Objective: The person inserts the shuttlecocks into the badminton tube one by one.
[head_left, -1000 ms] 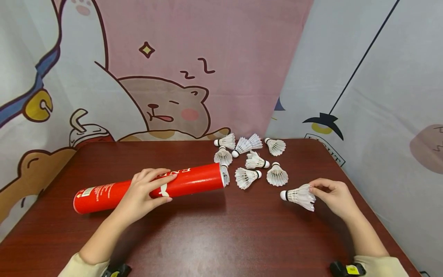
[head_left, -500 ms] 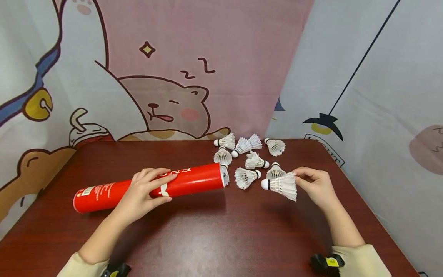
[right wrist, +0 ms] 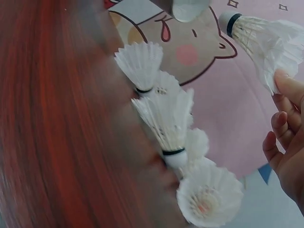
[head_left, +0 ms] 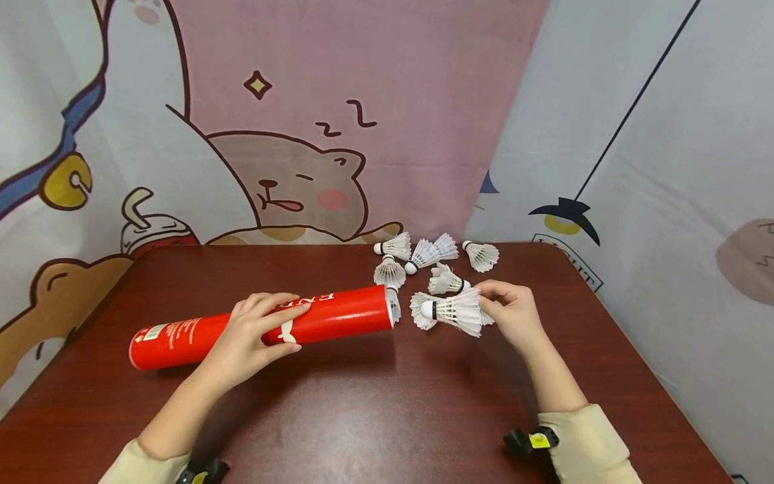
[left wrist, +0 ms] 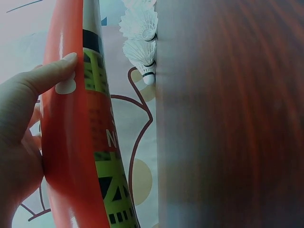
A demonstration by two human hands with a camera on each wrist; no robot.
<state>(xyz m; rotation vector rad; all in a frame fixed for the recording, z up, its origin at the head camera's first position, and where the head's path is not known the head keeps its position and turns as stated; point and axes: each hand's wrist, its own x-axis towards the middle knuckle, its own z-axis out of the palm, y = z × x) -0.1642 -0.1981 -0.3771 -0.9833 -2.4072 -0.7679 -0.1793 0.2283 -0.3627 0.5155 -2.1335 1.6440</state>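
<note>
My left hand grips a long red shuttlecock tube around its middle. The tube slants, its right end raised off the table and facing the other hand; in the left wrist view the thumb lies along the tube. Between thumb and fingers, my right hand pinches a white feather shuttlecock by the skirt edge. Its cork points left at the tube's end, a short gap apart. The right wrist view has the same shuttlecock in the air, with the tube's end near its cork.
Several loose shuttlecocks lie behind the tube's right end on the dark red-brown table, some partly hidden by the held one. One shuttlecock sits apart at the back right. A cartoon-printed cloth hangs behind the table.
My right hand has carried the shuttlecock leftward and slightly up, toward the tube's end, so it now overlaps the loose ones. The left hand and tube have stayed nearly still.
</note>
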